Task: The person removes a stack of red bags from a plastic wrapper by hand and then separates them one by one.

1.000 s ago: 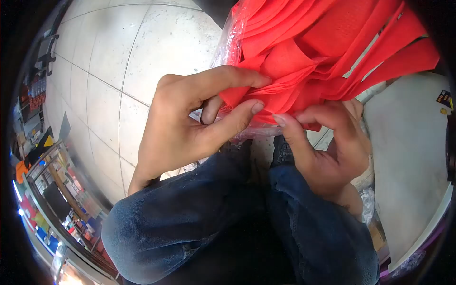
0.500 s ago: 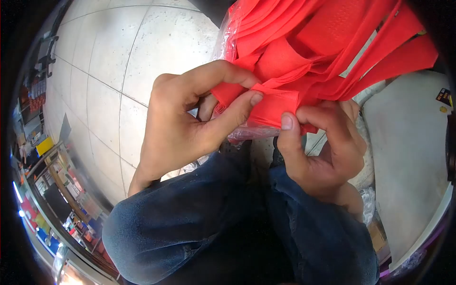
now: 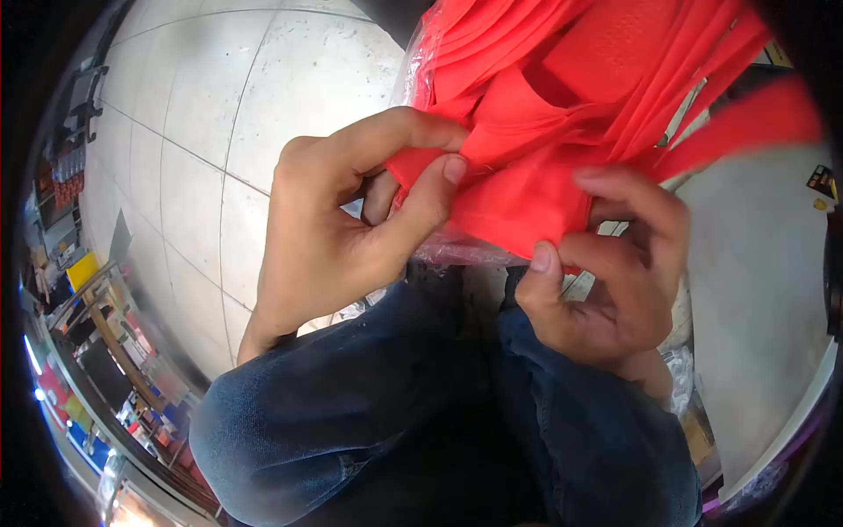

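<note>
A thick bundle of red fabric pieces (image 3: 615, 53), which looks like non-woven cloth, fills the top of the view above my knees. Layers fan out to the upper right. My left hand (image 3: 325, 220) pinches a folded red edge between thumb and forefinger on the bundle's near left side. Between both hands lies a smooth red flap (image 3: 518, 206). Its lower corner is gripped by the thumb and forefinger of my right hand (image 3: 615, 281), whose other fingers are partly lifted. Clear plastic wrap (image 3: 470, 252) shows beneath and left of the cloth.
My legs in dark blue trousers (image 3: 325, 395) are below the hands. Pale floor tiles (image 3: 202, 132) stretch to the left. A grey-white panel (image 3: 755, 307) stands at right with a small black label (image 3: 822, 181). Cluttered shelves (image 3: 97, 351) line the far left.
My right hand has shifted slightly downward with the flap's corner, and the flap is spread wider. Its upper fingers have opened out. A red strip at far right swings, blurred. The left hand barely moved.
</note>
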Motion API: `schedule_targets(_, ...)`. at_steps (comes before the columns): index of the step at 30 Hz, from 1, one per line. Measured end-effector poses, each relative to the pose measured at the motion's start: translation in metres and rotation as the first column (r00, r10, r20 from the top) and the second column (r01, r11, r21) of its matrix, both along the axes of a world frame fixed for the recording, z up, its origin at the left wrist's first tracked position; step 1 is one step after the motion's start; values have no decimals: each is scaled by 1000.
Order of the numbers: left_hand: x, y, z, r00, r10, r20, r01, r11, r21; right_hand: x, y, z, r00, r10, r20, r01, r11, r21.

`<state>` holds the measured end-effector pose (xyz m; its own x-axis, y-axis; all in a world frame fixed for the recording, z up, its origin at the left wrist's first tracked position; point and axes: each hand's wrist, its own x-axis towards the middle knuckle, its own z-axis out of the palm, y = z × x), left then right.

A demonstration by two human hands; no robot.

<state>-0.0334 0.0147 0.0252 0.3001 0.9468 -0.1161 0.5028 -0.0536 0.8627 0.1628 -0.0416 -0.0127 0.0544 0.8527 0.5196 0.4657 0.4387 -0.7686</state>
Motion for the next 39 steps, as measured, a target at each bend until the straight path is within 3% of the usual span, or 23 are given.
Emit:
schedule_targets(2,0,1,-2,999,17,48,-17,1000,-5,7,2,6,979,148,140,-138,987,-84)
schedule_targets(8,3,3,4,995,-20,-94,24,999,40,7,2,4,972,194,129,-185,980,-77)
schedule_targets(11,0,2,-2,998,-3,-59,7,998,69,7,1,2,964,215,159,-208,976,-64)
schedule_targets(15,1,2,-1,999,21,-49,-18,998,59,-3,-3,-7,985,174,6,-172,981,-88)
schedule_targets(17,1,1,-4,999,7,-37,-6,999,31,-8,-4,-5,998,55,-29,-59,987,-148)
schedule_targets(20,2,1,-4,998,-61,-17,62,996,63,1,2,13,985,145,90,-119,961,-248)
schedule_targets(21,3,2,-2,998,-62,-16,63,996,62,4,3,13,985,144,91,-117,962,-248)
schedule_targets(23,4,3,3,986,-163,21,162,985,53,7,7,11,946,202,255,-159,971,-179)
schedule_targets(26,0,1,-9,982,-172,80,165,982,92,-3,6,3,981,76,179,-52,989,-135)
schedule_targets(32,1,5,-4,964,-260,57,256,964,75,-6,2,11,992,36,122,-7,973,-229)
schedule_targets(39,-4,8,1,957,-289,-15,289,957,-7,-2,4,6,991,74,113,-53,983,-175)
